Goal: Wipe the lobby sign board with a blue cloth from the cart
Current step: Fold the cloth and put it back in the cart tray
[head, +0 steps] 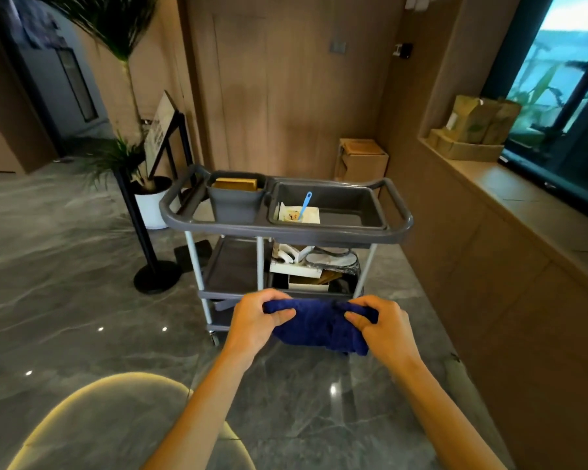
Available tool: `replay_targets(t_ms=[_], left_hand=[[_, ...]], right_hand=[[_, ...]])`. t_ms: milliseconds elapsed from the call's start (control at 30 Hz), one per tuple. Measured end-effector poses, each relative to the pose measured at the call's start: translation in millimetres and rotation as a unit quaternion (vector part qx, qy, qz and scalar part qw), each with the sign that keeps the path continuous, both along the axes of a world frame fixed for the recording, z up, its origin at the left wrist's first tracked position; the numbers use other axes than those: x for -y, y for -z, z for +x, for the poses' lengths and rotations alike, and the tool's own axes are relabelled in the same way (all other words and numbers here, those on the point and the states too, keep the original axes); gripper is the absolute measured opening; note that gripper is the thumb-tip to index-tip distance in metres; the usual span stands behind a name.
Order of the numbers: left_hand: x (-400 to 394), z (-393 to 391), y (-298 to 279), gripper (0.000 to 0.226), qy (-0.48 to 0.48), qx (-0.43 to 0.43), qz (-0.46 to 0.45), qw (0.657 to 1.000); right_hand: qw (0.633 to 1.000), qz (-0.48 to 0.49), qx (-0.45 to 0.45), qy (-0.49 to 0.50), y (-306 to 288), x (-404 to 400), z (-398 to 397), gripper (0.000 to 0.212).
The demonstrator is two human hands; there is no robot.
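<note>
The fingers of the left hand [256, 322] are curling over one top corner of the blue cloth [319, 329], thumb pinching it from the front; the right hand [379, 325] is pinching the other corner the same way. The cloth is hanging between them, in front of the grey cart [392, 212]. To do this well, I would be folding it into a flat pad, keeping a clean face outward. It is looking dark blue, thick and towel-like, bunched and sagging. The sign board [158, 128] is standing on its black stand beyond the cart's left end, beside a potted plant [126, 154].
</note>
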State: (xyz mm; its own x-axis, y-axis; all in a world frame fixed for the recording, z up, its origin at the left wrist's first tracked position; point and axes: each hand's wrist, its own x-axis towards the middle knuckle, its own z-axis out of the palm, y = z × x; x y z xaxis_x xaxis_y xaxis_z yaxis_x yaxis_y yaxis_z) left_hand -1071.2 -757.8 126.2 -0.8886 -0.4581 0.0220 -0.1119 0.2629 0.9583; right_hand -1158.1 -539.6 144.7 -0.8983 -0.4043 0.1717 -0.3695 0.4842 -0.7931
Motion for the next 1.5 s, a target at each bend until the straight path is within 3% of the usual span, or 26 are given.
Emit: replay_targets(t_ms=[233, 433, 700, 1033, 1200, 1500], left_hand=[[39.7, -81.0, 1.1, 0.021, 0.037, 0.023, -0.011, 0.999], [52.4, -156.6, 5.1, 0.031, 0.057, 0.007, -0.015, 0.998], [51.8, -284.9, 4.3, 0.023, 0.081, 0.007, 0.008, 0.997], [41.2, -425.9, 1.9, 0.014, 0.055, 0.028, 0.089, 0.994], [52.1, -482.4, 14.3, 0.016, 0.046, 0.036, 0.099, 0.993], [101.0, -591.1, 51.9, 0.025, 0.031, 0.045, 0.129, 0.99]], right_hand=[[1.0, 0.003, 0.005, 0.027, 3.0, 28.3, -62.6, 0.018], [0.999, -0.011, 0.004, 0.038, 9.4, 40.8, -133.7, 0.027], [0.997, -0.054, 0.029, 0.035, 9.7, 35.2, -256.4, 0.03], [0.998, -0.04, 0.057, 0.011, 12.4, 35.5, -411.8, 0.034], [0.995, -0.035, 0.096, 0.017, 27.0, 50.1, -468.7, 0.016], [0.991, -0.047, 0.127, 0.022, 61.8, 103.8, -572.7, 0.019]])
